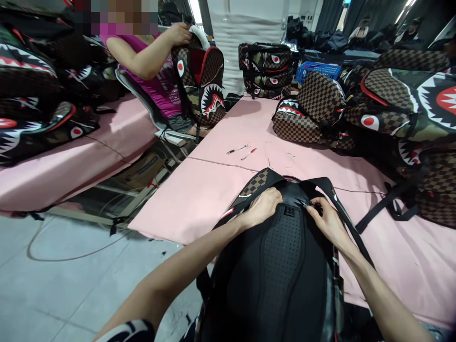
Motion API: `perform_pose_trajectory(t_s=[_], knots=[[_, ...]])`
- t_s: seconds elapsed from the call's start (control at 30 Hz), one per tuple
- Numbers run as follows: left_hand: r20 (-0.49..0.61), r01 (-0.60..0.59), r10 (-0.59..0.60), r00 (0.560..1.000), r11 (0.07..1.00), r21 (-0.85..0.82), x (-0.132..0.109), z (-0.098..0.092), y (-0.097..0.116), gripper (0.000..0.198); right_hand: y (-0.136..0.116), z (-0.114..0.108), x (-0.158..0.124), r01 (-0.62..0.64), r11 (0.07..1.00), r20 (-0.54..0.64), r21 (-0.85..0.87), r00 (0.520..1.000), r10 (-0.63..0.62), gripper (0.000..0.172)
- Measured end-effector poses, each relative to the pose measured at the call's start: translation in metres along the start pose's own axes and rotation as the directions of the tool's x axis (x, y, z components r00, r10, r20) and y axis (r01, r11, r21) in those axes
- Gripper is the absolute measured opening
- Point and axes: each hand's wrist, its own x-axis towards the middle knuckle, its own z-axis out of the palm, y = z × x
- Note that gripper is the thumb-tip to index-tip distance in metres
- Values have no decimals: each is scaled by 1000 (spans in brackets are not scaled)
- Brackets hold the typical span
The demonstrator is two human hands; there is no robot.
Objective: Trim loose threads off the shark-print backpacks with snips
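A black-backed backpack [285,266] with a padded, perforated centre panel leans on the pink table edge in front of me, its back facing up. My left hand [264,205] has its fingers curled on the upper back, beside the left shoulder strap [245,202]. In my right hand [329,221] is a small pair of thread snips [305,203], pointing left toward the top of the back panel. A small dark label [289,211] sits just below the tips. My left fingertips are partly hidden against the black fabric.
Two pens [248,153] lie on the pink table [213,175]. Shark-face checkered backpacks are piled at right [392,104], with a stack [267,69] and blue crate [317,71] behind. Across the gap, a seated person [142,61] holds another backpack [203,80]. More bags [42,118] lie left.
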Motion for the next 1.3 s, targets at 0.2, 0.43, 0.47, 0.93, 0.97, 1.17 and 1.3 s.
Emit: perform_pose_trajectory(t_s=[0.2,0.43,0.47,0.93,0.97,1.17,1.3], knots=[[42,283,-282,959,925,-253,9,-2,1,14,-5,7,4,56,997,-29,58,998,-55,25],[97,290,-276,956,937,-193,16,-8,1,24,-11,5,7,68,997,77,-35,995,-65,30],[126,280,-259,958,939,-200,17,-9,-3,26,-12,3,8,94,993,128,-78,988,-83,30],[373,420,-484,792,874,242,62,7,-5,42,-51,6,-17,489,739,424,-464,855,-299,18],[376,435,-497,782,868,241,61,10,-6,40,-54,7,-23,529,706,421,-472,838,-346,19],[391,428,-452,802,891,151,51,10,-2,28,-67,2,-49,681,579,395,-449,732,-555,23],[414,332,-301,859,943,-2,16,-10,2,29,-53,0,-71,639,497,350,-587,754,-556,17]])
